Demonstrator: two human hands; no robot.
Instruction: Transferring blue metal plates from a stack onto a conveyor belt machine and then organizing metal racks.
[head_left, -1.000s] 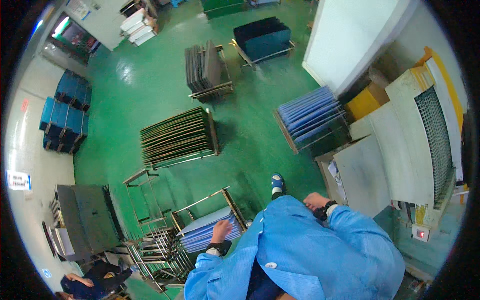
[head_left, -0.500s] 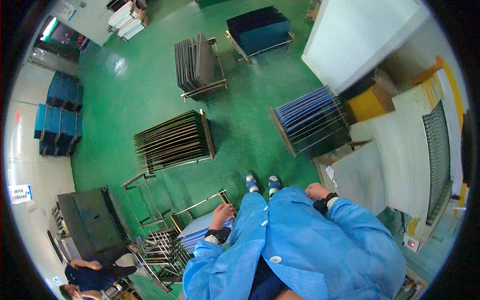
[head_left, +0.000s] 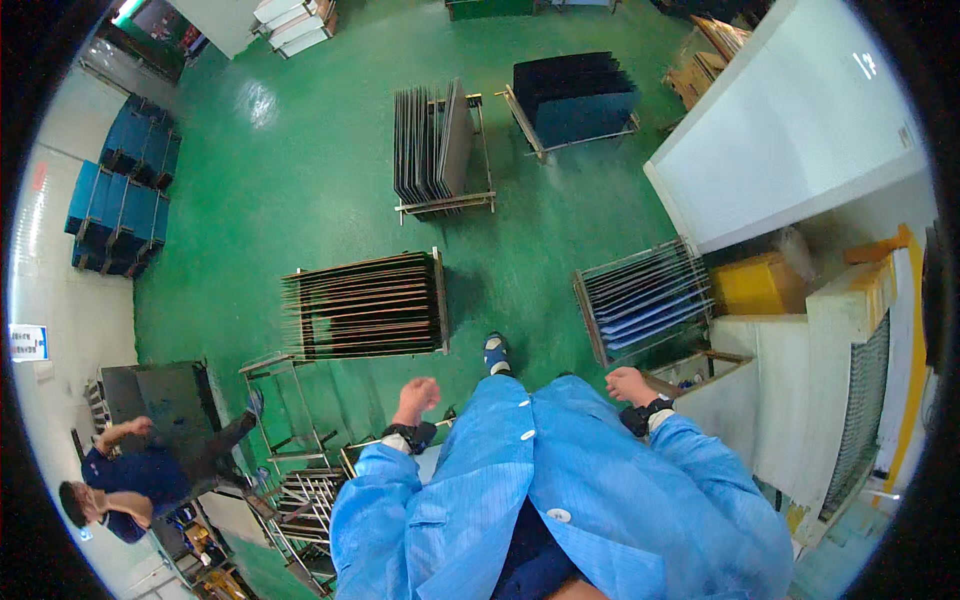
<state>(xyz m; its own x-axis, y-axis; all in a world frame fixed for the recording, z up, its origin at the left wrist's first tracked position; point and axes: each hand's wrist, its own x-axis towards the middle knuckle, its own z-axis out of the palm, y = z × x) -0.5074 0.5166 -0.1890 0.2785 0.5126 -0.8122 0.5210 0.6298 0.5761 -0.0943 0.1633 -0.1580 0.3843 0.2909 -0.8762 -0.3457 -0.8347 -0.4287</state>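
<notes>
My left hand (head_left: 418,398) hangs at my side with its fingers curled in, and nothing shows in it. It is nearest to a rack (head_left: 345,455) partly hidden by my sleeve. On the other side, my right hand (head_left: 632,386) is also loosely closed, with no object visible, close to a white open-topped box (head_left: 715,395). Dark bands circle both wrists below the blue coat (head_left: 600,480). Ahead of my left hand stands a rack of upright thin panels (head_left: 370,305). A second rack of bluish panels (head_left: 645,305) stands ahead of my right hand.
Farther off are a rack of grey panels (head_left: 432,145) and one of dark blue panels (head_left: 575,100). A white cabinet (head_left: 780,130) and yellow box (head_left: 755,285) line the right. Bare metal frames (head_left: 285,400) and a co-worker (head_left: 150,475) are at left. Blue stacks (head_left: 120,215) line the wall.
I have walked forward, so the racks ahead appear nearer. My left arm has swung forward and away from the rack beside it. The co-worker's posture has changed.
</notes>
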